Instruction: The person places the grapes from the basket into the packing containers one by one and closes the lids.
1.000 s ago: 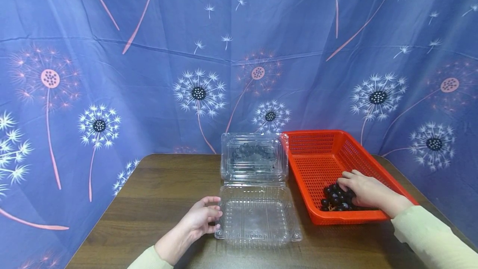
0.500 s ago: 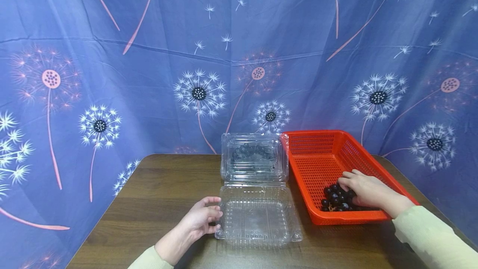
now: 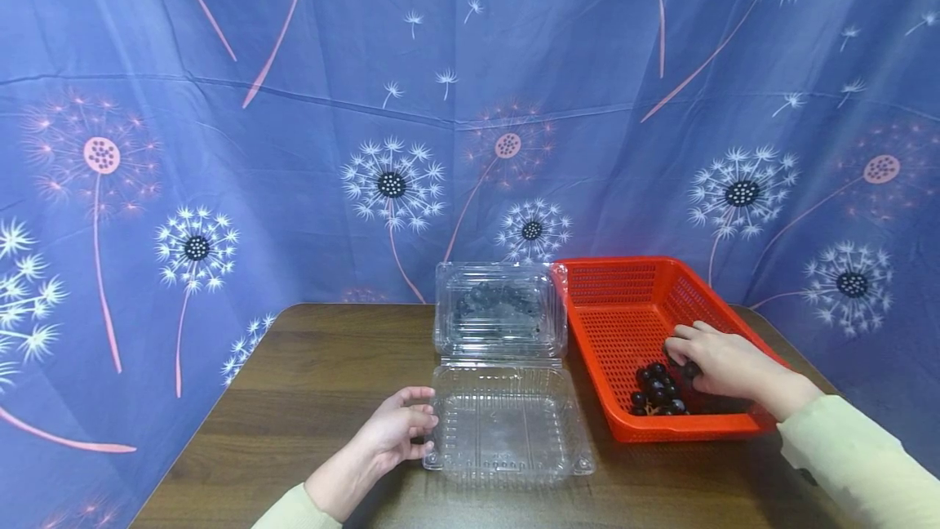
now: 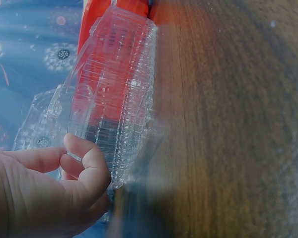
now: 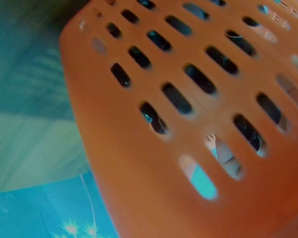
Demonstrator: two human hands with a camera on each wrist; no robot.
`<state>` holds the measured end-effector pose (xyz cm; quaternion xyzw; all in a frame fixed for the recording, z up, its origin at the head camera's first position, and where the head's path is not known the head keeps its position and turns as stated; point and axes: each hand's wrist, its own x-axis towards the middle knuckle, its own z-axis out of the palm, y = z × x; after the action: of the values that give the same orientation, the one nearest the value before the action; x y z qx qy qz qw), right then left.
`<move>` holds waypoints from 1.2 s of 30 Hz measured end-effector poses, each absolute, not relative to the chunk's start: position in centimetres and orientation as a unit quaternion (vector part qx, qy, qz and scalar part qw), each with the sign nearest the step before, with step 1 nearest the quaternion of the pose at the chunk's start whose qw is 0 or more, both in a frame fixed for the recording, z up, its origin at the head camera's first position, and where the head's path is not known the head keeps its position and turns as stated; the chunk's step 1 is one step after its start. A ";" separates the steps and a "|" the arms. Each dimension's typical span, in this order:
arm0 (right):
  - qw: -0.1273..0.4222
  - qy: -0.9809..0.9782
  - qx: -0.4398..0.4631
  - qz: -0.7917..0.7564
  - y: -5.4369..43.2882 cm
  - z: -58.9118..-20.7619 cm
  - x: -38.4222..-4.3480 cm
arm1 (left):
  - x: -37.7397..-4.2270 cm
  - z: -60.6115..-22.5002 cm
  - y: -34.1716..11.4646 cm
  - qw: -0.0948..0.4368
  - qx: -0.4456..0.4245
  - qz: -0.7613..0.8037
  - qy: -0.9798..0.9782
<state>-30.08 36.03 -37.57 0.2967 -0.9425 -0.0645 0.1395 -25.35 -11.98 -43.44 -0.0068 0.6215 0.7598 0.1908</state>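
My left hand [image 3: 396, 431] holds the left rim of an open clear plastic clamshell container [image 3: 507, 431], thumb and fingers bent at its edge. The left wrist view shows that hand [image 4: 54, 188] against the container's ribbed side [image 4: 114, 89]. In the red basket, my right hand [image 3: 727, 362] reaches down with curled fingers and grips dark grapes [image 3: 690, 370], mostly hidden under the hand. More black grapes [image 3: 656, 390], with a bit of stem showing, lie beside it at the basket's near end. The right wrist view has only the basket's slotted wall [image 5: 198, 79], with dark shapes behind the slots.
The red basket [image 3: 598, 382] stands right of the container, its rim close to the raised lid [image 3: 502, 308]. Dark shapes show blurrily through that lid. All stands on a brown wooden table [image 3: 294, 382]. A blue dandelion-print cloth [image 3: 294, 186] hangs behind and at both sides.
My right hand has shifted slightly up and to the right in the basket, drawing the gripped grapes apart from the others. My left hand and the container have stayed put.
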 end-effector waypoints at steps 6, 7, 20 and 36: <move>0.143 -0.940 0.303 -0.070 35.7 -36.4 -30.0 | -25.3 -43.5 -11.9 0.191 -0.008 0.759 0.622; 0.144 -0.938 0.306 -0.073 35.6 -36.2 -30.1 | -25.4 -43.5 -11.9 0.192 -0.007 0.759 0.622; 0.172 -0.918 0.344 -0.095 34.9 -34.0 -30.5 | -25.4 -43.3 -12.0 0.195 -0.004 0.755 0.626; 0.150 -0.926 0.330 -0.109 33.7 -31.3 -30.1 | -25.4 -43.3 -11.8 0.194 -0.010 0.755 0.627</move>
<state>-30.12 33.67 -31.28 0.3297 -0.9257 -0.1087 0.1505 -25.38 -11.83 -43.33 -0.0099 0.6266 0.7548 0.1937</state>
